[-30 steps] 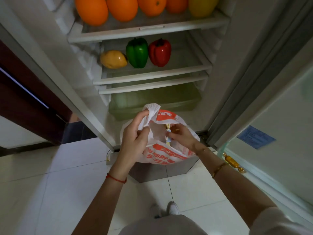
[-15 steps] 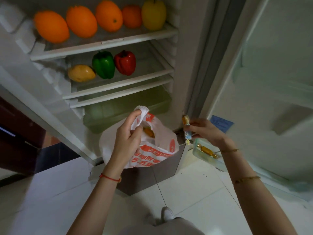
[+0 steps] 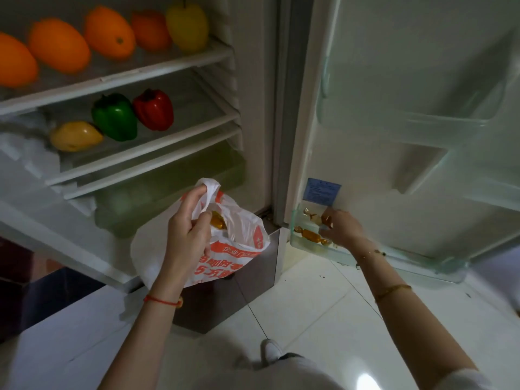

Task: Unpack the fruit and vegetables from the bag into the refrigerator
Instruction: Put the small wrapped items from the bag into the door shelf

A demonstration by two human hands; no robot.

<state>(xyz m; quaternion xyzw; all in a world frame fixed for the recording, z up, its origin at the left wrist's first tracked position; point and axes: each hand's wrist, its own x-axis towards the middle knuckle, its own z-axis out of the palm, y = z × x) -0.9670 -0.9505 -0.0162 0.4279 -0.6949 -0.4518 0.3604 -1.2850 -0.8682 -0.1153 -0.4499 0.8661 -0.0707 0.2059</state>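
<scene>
My left hand (image 3: 188, 232) grips the handle of a white and red plastic bag (image 3: 242, 235), held open in front of the fridge's lower edge. A gold-wrapped candy (image 3: 218, 220) shows inside it. My right hand (image 3: 342, 229) reaches into the clear bottom door bin (image 3: 408, 263), fingertips pinched on a pale wrapped candy (image 3: 312, 215). Another gold candy (image 3: 311, 235) lies in the bin just below it.
The open fridge holds several oranges (image 3: 59, 45) and a yellow fruit (image 3: 187, 25) on the upper shelf. A green pepper (image 3: 115, 116), red pepper (image 3: 153, 109) and mango (image 3: 74, 136) sit below. A green crisper drawer (image 3: 168, 187) sits under them. White floor tiles and my shoe (image 3: 270, 350) are below.
My right hand left the bag with a wrapped candy and moved right and down into the bottom door bin. My left hand kept holding the bag. The view swung right.
</scene>
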